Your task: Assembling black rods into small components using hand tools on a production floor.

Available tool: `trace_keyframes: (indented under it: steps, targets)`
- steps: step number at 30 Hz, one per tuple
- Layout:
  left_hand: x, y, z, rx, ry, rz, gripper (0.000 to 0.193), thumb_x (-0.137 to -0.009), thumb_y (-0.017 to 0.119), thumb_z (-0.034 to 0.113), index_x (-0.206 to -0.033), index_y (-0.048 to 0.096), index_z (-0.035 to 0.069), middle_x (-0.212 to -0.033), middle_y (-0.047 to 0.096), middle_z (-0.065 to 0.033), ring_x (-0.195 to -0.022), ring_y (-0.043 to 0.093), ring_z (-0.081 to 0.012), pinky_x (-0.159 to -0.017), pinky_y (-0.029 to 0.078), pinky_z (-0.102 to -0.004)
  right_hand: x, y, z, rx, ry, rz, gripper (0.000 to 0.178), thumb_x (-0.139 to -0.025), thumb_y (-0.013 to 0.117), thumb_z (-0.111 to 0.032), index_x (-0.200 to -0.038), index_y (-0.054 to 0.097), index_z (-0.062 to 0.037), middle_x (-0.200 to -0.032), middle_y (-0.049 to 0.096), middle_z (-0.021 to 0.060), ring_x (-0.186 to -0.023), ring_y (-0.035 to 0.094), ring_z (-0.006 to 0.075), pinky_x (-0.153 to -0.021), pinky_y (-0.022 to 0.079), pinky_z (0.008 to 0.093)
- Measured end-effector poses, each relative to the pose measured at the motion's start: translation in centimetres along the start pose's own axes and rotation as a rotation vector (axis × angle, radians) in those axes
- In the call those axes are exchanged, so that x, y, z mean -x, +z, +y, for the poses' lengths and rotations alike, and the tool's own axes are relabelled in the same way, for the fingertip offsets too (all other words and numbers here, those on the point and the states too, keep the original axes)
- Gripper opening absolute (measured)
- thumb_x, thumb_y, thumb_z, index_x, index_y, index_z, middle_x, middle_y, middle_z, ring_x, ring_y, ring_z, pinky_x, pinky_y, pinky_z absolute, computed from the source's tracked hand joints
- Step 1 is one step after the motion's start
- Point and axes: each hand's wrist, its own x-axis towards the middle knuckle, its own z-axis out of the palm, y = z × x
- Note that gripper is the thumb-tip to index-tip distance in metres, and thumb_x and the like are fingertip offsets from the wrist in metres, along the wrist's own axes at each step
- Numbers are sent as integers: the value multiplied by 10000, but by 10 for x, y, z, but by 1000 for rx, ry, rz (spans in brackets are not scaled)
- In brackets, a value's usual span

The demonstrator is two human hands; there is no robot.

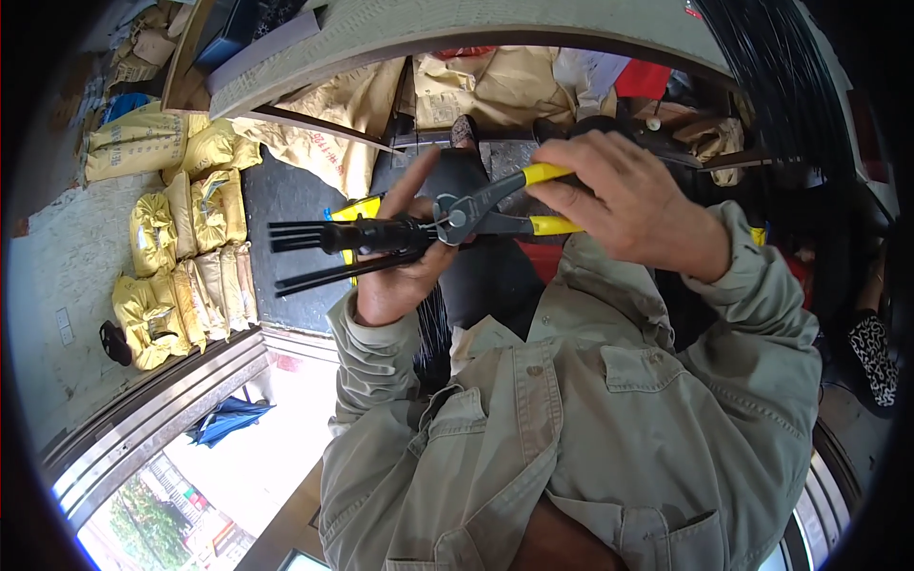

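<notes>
My left hand (392, 288) is closed around a black bundle of thin rods and a ridged tube that looks like a folded umbrella frame (367, 235). Its index finger sticks up, away from the bundle. In my right hand (624, 195) are end-cutting pliers (497, 194) with yellow grips, their handles spread a little. The pliers' round head lies at the right end of the frame, over my left fingers. A thin bright wire (444, 221) shows at the jaws; whether they bite on it is hard to tell.
A wooden-edged bench (457, 36) runs across the far side. Stacked yellow sacks (181, 276) stand left, and brown sacks (495, 90) lie beneath the bench. Long black rods (776, 76) hang over the far right edge. A patterned sleeve or trouser leg (871, 362) shows at right.
</notes>
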Motion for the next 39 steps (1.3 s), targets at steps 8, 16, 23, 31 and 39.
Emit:
trace_keyframes:
  steps: [8, 16, 23, 31, 39]
  targets:
    - [4, 4, 0, 44, -73, 31, 572, -786, 558, -12, -1302, 312, -16, -766, 586, -46, -714, 573, -105, -667, 459, -223, -6, 7, -5, 175, -105, 76, 255, -747, 597, -92, -987, 591, -6, -1077, 450, 121, -888, 511, 244, -840, 383, 411]
    - [4, 0, 1, 33, -62, 36, 543, -783, 558, -12, -1282, 344, -23, -768, 584, -48, -717, 566, -99, -668, 457, -223, -11, 21, -9, 140, -69, 249, 230, -721, 617, -57, -947, 604, -16, -1065, 461, 118, -804, 528, 233, -709, 441, 377]
    - [7, -4, -2, 81, -65, -19, 571, -762, 642, 66, -1263, 383, -21, -833, 572, -54, -763, 537, -88, -680, 438, -214, -3, 15, -8, -238, -4, 63, 211, -707, 625, -46, -908, 580, -3, -1001, 510, 116, -768, 560, 239, -596, 457, 333]
    - [4, -12, -13, 122, 94, -319, 690, -686, 733, 331, -1215, 448, -9, -938, 552, -62, -821, 515, -128, -720, 420, -252, -12, -30, 14, -740, 113, -482, 521, -666, 698, -104, -1098, 425, -2, -1053, 516, 154, -860, 580, 274, -682, 479, 342]
    - [4, -3, -23, 170, 141, -31, 605, -679, 718, 363, -1119, 521, -2, -1017, 554, -105, -909, 524, -188, -813, 395, -296, 4, -21, -13, -313, 105, -185, 712, -691, 724, -211, -1228, 298, -16, -1139, 508, 173, -929, 589, 248, -763, 488, 356]
